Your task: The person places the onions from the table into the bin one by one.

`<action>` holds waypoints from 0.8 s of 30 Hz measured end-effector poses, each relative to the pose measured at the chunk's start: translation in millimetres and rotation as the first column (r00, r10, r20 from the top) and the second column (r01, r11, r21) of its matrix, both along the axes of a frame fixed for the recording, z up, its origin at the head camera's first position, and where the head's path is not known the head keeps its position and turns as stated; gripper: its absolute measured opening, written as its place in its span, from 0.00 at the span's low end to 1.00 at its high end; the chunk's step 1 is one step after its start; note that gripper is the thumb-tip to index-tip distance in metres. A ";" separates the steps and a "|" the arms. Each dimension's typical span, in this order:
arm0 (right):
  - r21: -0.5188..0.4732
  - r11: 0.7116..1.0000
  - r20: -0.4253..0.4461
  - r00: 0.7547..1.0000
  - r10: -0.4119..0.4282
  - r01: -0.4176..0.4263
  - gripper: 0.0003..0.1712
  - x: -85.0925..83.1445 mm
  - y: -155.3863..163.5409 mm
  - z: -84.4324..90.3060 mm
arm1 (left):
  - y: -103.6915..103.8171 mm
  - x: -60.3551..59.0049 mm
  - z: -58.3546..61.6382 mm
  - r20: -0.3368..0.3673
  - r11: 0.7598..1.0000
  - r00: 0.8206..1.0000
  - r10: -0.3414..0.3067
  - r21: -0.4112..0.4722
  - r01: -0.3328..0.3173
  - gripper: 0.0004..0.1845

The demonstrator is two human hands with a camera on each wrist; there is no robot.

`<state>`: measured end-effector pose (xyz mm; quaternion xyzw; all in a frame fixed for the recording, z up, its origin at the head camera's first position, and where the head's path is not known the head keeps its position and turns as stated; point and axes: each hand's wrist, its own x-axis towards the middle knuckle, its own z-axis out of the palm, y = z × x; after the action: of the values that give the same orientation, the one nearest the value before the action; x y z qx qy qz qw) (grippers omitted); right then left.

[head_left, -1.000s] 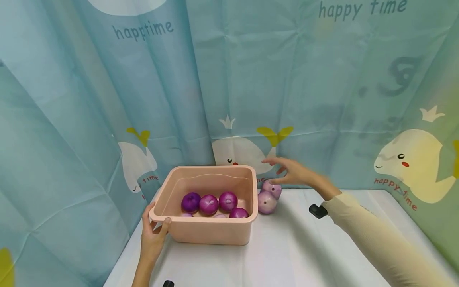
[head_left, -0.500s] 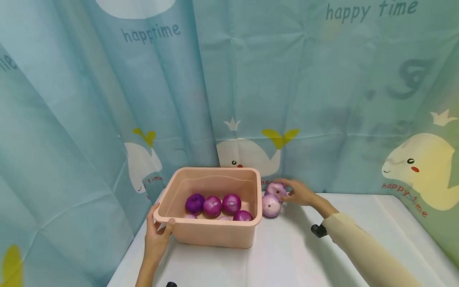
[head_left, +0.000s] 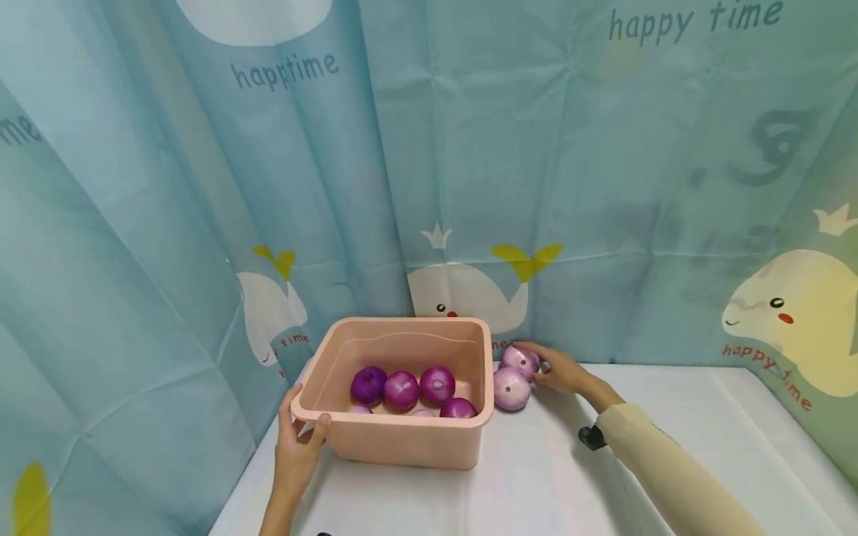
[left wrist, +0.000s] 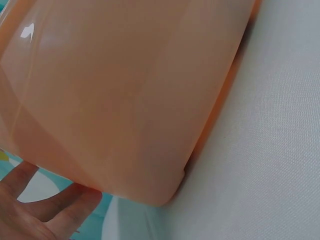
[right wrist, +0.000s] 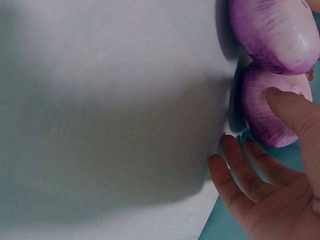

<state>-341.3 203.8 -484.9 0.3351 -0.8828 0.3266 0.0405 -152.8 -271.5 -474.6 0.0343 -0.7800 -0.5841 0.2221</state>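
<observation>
Head view showed the left hand gripping the near left corner of the pink tub, thumb over the rim and fingers under it. Inside the tub lay several purple onions. The tub stood on a white table. Just right of the tub two paler onions touched each other. The right hand was on the far onion, thumb pressed on it and fingers curved behind; the near onion lay untouched beside the tub wall.
</observation>
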 end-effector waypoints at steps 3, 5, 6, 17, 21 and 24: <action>-0.001 1.000 0.021 0.999 -0.024 0.024 0.35 -1.1 -1.4 -3.3 | 0.1 -0.7 -2.3 0.009 1.000 1.000 0.017 -0.011 -0.017 0.39; -0.012 1.000 0.030 0.999 -0.028 0.029 0.35 -1.5 -1.7 -4.5 | 0.3 -1.0 -3.1 0.014 1.000 1.000 0.023 -0.014 -0.023 0.38; -0.022 0.999 0.032 0.999 -0.028 0.029 0.35 -1.3 -1.8 -4.8 | 0.3 -0.9 -3.2 0.015 1.000 1.000 0.023 -0.014 -0.023 0.38; -0.094 0.994 0.082 0.995 -0.054 0.062 0.35 -0.6 -1.6 -6.8 | 0.6 1.4 2.5 0.011 1.000 1.000 -0.011 0.000 0.011 0.40; -0.114 0.991 0.074 0.996 -0.057 0.065 0.34 -0.7 -3.6 -7.6 | 0.6 1.1 2.3 -0.001 1.000 1.000 -0.012 -0.002 0.012 0.40; -0.117 0.990 0.064 0.996 -0.066 0.073 0.34 -0.3 -5.2 -8.8 | 1.1 0.8 2.5 0.003 1.000 1.000 -0.006 -0.007 0.006 0.40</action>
<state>-341.6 198.6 -493.6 0.2911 -0.8737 0.3870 0.0454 -151.9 -270.3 -472.1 0.0322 -0.7825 -0.5819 0.2195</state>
